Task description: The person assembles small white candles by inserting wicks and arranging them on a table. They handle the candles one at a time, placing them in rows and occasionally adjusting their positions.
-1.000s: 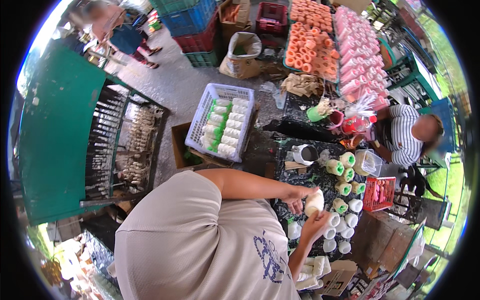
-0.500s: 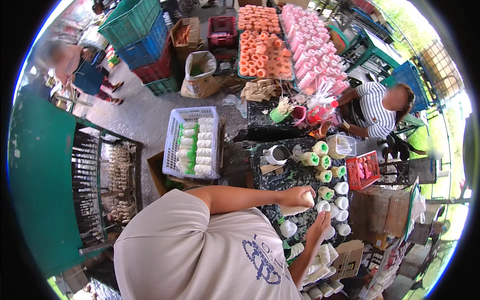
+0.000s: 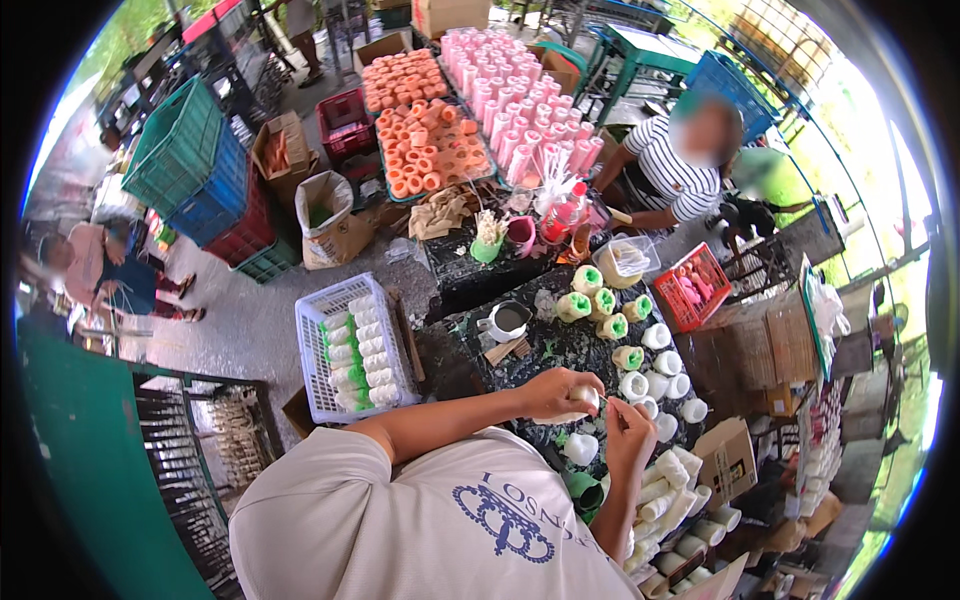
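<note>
My left hand [image 3: 556,390] reaches across my chest and grips a small white cup [image 3: 586,398] over the dark speckled table [image 3: 560,348]. My right hand [image 3: 630,432] is right beside it and pinches a thin stick [image 3: 612,406] whose tip touches the cup. Just past my hands stand several plain white cups [image 3: 660,385]. Farther back is a group of green-painted cups [image 3: 600,302]. More white cups [image 3: 665,495] are stacked by my right elbow.
A white mug of dark liquid [image 3: 508,320] sits on the table. A white basket of cups [image 3: 355,345] stands to the left, a red basket [image 3: 695,285] to the right. A person in a striped shirt [image 3: 670,170] sits beyond, near trays of orange pieces [image 3: 430,140] and pink pieces [image 3: 520,100].
The view has swung and lifted, bringing more of the far yard into sight. My hands stay together over the table with the white cup in my left hand.
</note>
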